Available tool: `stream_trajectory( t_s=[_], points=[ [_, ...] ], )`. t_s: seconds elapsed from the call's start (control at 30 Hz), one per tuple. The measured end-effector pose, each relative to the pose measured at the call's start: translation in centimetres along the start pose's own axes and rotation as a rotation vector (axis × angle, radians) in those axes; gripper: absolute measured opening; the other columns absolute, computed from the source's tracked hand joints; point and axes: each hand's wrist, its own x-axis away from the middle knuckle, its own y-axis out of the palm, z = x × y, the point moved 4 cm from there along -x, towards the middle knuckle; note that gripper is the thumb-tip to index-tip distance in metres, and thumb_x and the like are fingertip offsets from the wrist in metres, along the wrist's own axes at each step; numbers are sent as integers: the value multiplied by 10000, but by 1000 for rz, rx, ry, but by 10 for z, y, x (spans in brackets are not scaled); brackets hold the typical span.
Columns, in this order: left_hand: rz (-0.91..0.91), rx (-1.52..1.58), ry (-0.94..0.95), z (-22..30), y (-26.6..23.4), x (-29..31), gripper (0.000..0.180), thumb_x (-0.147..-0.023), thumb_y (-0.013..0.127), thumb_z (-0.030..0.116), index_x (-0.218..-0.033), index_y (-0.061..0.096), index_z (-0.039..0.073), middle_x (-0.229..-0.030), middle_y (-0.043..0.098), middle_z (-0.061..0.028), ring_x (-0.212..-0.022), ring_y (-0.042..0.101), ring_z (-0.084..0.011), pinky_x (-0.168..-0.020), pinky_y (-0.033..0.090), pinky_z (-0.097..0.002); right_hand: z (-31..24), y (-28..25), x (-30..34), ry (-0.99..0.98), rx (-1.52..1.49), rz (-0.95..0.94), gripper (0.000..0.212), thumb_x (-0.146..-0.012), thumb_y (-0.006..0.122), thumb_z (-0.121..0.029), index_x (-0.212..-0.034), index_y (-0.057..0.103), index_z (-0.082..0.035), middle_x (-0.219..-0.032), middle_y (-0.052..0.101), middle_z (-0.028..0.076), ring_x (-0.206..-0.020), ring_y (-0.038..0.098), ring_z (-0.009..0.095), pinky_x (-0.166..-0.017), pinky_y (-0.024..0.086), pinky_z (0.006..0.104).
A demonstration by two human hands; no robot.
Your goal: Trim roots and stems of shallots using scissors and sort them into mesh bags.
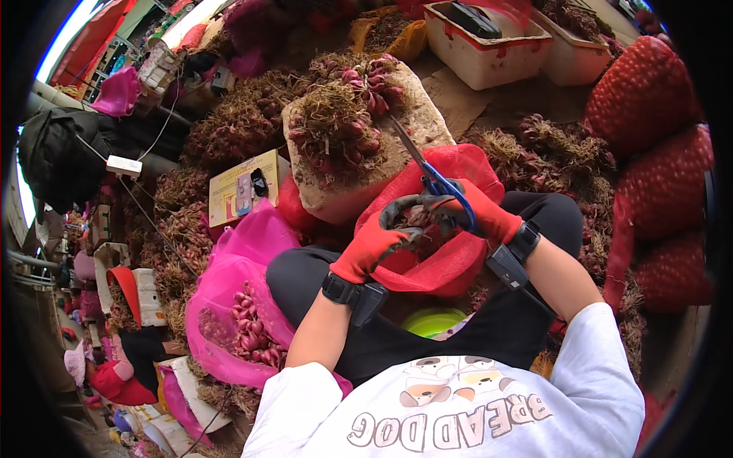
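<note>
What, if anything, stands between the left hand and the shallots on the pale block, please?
Between the left hand and those shallots lie an edge of the red mesh bag and the pale block's near side; their heights are unclear.

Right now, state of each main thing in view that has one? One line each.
Scissors: in right hand, blade gap unclear
Left hand: fingers curled, grip unclear
Red mesh bag: open, under hands
Pink mesh bag: shallots inside
Shallot bunches: dried tops on, piled on pale block
Red sacks: filled, stacked
White box: lidless
</note>
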Motion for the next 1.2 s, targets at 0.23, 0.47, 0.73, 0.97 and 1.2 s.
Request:
stream_trajectory(
  t_s=[0.23,0.47,0.73,0.97,1.2],
  points=[
    [55,135,-58,-49,11,-5,270,-866,589,64,-1123,526,11,-934,586,-5,-742,520,-52,-607,401,-180,48,-8,13,-73,-13,211,260,-815,685,-199,-993,591,-34,-822,604,14,-668,569,79,-560,471,235],
    [157,598,-47,-81,10,-17,20,-892,505,57,-892,525,60,-823,573,-18,-691,552,-92,-586,468,-237,53,-2,6,-180,-154,170,303,-812,680,-166,-1049,565,-16,-890,609,26,-764,585,91,-624,502,247],
    [439,48,241,-65,2,-13,122,-936,428,95,-892,539,70,-805,569,5,-626,499,-52,-510,420,-207,67,-1,-5,21,-369,107,302,-807,670,-97,-1066,554,6,-905,630,72,-810,628,146,-722,519,274],
    [545,262,56,-60,-1,-17,102,-918,448,76,-923,549,59,-808,585,-4,-631,524,-67,-530,424,-214,68,-7,-14,-119,-339,251,301,-798,681,-97,-1054,549,-9,-860,617,36,-742,602,115,-658,496,252],
    [642,-636,442,-60,-4,-16,125,-870,458,6,-921,572,17,-842,604,-35,-722,574,-116,-648,468,-248,87,6,-13,-56,-368,350,264,-813,686,-129,-1022,550,-42,-862,602,16,-737,581,81,-622,472,233]
  ],
)
